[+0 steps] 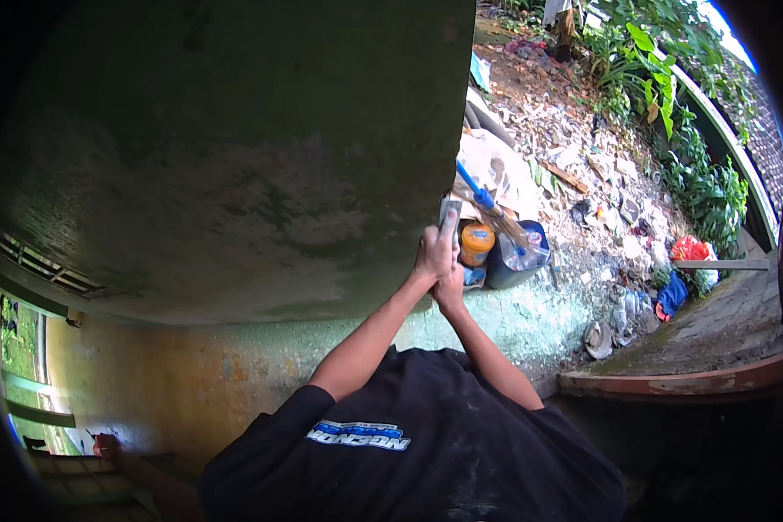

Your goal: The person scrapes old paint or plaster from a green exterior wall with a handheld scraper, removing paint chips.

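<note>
My left hand (436, 253) grips a flat grey tool (451, 212), perhaps a scraper or a sanding block, with one finger stretched along its face. The tool is at the vertical edge of a dark green, patchy wall (287, 196). My right hand (450, 287) is pressed against the left from below; its fingers are mostly hidden, so what it holds does not show. Just right of the hands are an orange tub (477, 243) and a dark blue bucket (515, 271) with plastic inside. A broom (499, 215) with a blue handle leans over the bucket.
Rubble and litter (581, 163) cover the ground outside, beside green plants (705, 156). A worn pale-green surface (528, 313) runs below the bucket. At lower right is a red-brown ledge (678, 383). An opening with bars (39, 391) lies far left, near a dim reddish shape (106, 447).
</note>
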Demonstrator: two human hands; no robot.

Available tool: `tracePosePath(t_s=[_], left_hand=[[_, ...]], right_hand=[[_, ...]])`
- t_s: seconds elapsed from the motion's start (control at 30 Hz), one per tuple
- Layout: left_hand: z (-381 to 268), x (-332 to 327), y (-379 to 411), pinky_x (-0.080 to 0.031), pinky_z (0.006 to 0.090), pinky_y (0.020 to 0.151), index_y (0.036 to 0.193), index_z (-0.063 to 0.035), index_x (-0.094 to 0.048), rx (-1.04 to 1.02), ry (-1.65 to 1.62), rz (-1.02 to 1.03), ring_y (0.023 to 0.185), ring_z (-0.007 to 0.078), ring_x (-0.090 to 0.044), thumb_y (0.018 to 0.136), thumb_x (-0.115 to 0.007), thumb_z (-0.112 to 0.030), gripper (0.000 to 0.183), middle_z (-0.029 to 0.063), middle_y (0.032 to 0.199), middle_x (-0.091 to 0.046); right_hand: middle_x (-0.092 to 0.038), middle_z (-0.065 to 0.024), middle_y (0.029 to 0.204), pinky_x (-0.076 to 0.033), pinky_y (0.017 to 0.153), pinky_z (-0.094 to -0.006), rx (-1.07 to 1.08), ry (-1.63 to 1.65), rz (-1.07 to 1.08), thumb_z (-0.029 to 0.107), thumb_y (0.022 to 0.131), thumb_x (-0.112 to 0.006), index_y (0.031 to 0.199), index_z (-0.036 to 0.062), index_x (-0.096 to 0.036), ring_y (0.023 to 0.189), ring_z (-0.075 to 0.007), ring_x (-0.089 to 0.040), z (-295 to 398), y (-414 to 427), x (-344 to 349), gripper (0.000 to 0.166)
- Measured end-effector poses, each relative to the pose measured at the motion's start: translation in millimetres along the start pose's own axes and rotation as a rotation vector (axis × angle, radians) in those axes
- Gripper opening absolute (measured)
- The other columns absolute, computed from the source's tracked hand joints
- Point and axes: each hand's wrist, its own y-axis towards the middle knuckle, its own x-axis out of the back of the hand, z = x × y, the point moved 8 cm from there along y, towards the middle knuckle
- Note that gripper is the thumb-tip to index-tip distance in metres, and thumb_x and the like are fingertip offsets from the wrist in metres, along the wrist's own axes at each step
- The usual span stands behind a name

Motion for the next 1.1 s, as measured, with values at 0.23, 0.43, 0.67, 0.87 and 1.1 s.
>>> tracePosePath(t_s=[0.23,0.43,0.67,0.87,1.1], left_hand=[[105,26,-12,-0.037,0.0262,0.038,0.06,-0.0097,-0.044,0.065,-0.161,-0.091,0.04,0.0113,-0.044,0.089,-0.039,-0.062,0.06,0.0011,0.05,-0.044],[101,21,-2,-0.034,0.0257,0.032,0.059,-0.0088,-0.043,0.103,-0.237,-0.091,0.034,0.0115,-0.041,0.088,-0.042,-0.062,0.06,0.0023,0.048,-0.042],[94,23,-1,-0.031,0.0253,0.029,0.057,-0.0087,-0.042,0.111,-0.306,-0.143,0.031,0.0107,-0.038,0.087,-0.044,-0.061,0.061,0.0026,0.046,-0.041],[25,24,-3,-0.029,0.0259,0.029,0.055,-0.0085,-0.042,-0.006,-0.261,-0.187,0.03,0.0104,-0.037,0.088,-0.044,-0.061,0.062,0.0013,0.044,-0.04],[76,33,-14,-0.033,0.0257,0.032,0.056,-0.0075,-0.042,0.093,-0.176,-0.142,0.032,0.0118,-0.04,0.088,-0.041,-0.063,0.064,0.0023,0.046,-0.042]], right_hand=[[-0.05,-0.0008,0.053,-0.032,0.037,-0.0262,-0.472,-0.167,0.094,0.05,0.095,-0.036,0.078,0.0032,-0.06,0.041,-0.0091,-0.045,-55,-45,22,0.056],[-0.05,-0.0024,0.052,-0.033,0.039,-0.027,-0.47,-0.147,0.082,0.052,0.094,-0.037,0.071,0.0012,-0.061,0.042,-0.0103,-0.046,-90,-36,25,0.061],[-0.059,-0.0042,0.067,-0.043,0.058,-0.0283,-0.176,-0.213,0.075,0.039,0.096,-0.044,0.082,-0.0043,-0.062,0.064,-0.0085,-0.052,-68,-27,17,0.049],[-0.057,-0.0059,0.068,-0.044,0.061,-0.0307,-0.036,-0.278,0.08,0.026,0.092,-0.05,0.088,-0.0081,-0.058,0.067,-0.0098,-0.05,-17,-5,-2,0.035],[-0.054,-0.0048,0.059,-0.04,0.047,-0.0282,-0.192,-0.28,0.117,0.04,0.094,-0.043,0.076,0.0003,-0.059,0.052,-0.0112,-0.052,-48,-31,6,0.046]])
